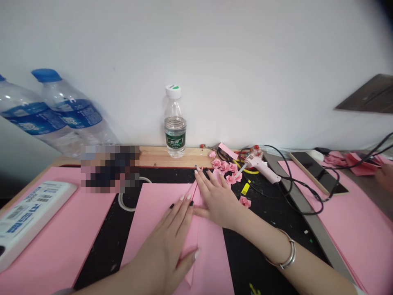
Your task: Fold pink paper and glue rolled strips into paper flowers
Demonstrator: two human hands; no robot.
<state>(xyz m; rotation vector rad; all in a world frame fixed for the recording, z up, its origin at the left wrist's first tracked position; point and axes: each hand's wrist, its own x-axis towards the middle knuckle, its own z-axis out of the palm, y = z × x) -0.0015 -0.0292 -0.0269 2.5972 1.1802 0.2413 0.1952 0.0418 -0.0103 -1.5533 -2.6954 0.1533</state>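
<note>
A sheet of pink paper (153, 209) lies on the black mat in front of me, with a narrow folded strip of pink paper (190, 241) along its middle. My left hand (167, 237) rests flat on the folded paper, its fingers stretched out and pointing away from me. Farther up, my right hand (213, 196) presses down on the far end of the fold with its fingers extended. The two hands almost meet near the right thumb. Parts of the fold are hidden under both palms.
Several pink paper roses (225, 166) lie beyond my right hand, beside a pink glue gun (262, 166) with black cables. A water bottle (175, 123) stands by the wall. Pink sheets (92, 229) lie left, under a white power strip (33, 221); a phone (319, 172) and another person's hand (385, 176) are right.
</note>
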